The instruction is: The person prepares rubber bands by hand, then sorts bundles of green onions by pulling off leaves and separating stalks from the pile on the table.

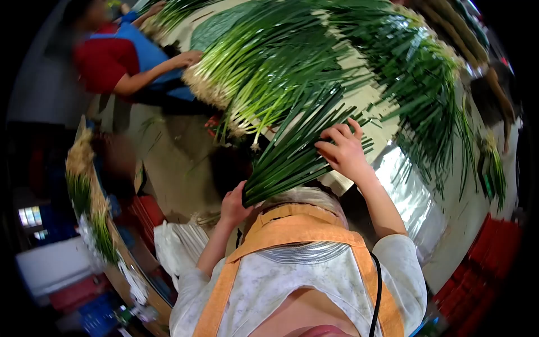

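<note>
A bunch of long green onions [292, 154] slants across in front of my chest, its dark leaf ends pointing to the upper right. My left hand [233, 206] is closed round the lower end of this bunch, hiding that end. Over the leaf ends lies my right hand [343, 150], fingers apart and slightly bent, touching the leaves at the side. Just beyond is a big heap of green onions [264, 67] on the table [368, 101], with pale stalks and roots toward the left.
A co-worker in a red sleeve and blue apron [126, 50] reaches into the heap's left side. More green onions [415, 67] lie at the right. Silvery plastic sheeting [407, 196] covers the table's near right. Red crates [485, 258] stand at the lower right.
</note>
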Demonstrator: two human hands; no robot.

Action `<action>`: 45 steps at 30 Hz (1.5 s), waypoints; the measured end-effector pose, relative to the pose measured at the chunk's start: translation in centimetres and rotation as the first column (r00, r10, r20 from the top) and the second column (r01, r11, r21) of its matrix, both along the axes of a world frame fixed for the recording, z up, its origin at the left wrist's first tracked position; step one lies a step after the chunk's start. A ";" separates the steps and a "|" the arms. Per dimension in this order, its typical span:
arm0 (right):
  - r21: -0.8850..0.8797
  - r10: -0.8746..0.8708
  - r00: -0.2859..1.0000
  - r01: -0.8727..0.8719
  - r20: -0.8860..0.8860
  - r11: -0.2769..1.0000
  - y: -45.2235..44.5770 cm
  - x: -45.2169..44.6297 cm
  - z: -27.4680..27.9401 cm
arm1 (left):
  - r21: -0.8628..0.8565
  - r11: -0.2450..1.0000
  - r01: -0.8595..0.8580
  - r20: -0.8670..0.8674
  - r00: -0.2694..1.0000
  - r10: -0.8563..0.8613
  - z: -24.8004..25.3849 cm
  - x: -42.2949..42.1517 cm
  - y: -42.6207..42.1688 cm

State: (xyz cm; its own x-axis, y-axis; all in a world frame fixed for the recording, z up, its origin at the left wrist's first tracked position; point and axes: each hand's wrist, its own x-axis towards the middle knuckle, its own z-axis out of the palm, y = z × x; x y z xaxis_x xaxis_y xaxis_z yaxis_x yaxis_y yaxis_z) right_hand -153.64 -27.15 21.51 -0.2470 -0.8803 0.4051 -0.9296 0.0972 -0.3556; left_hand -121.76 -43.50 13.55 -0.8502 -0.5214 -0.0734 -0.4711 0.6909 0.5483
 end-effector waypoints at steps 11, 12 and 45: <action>0.127 0.515 0.857 -0.512 0.005 0.850 -3.7 5.0 -0.4 | -0.023 0.955 -0.295 0.097 0.950 0.295 -0.3 9.9 7.8; 0.131 0.558 0.830 -0.554 0.003 0.822 -4.3 5.8 -0.7 | -0.018 0.946 -0.323 0.098 0.941 0.323 -0.1 10.9 8.6; 0.182 0.989 0.028 -0.982 -0.148 0.055 -21.2 49.0 0.1 | 0.036 0.485 -0.874 0.291 0.473 0.832 -3.7 45.5 17.6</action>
State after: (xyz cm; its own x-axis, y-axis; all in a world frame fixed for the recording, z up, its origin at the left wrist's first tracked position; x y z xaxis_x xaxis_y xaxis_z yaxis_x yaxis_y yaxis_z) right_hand -104.68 -48.32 21.65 0.9335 -0.2358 0.2700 -0.1884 -0.9635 -0.1900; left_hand -76.26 -25.89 9.84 0.0617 -0.9397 -0.3364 -0.8878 -0.2057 0.4116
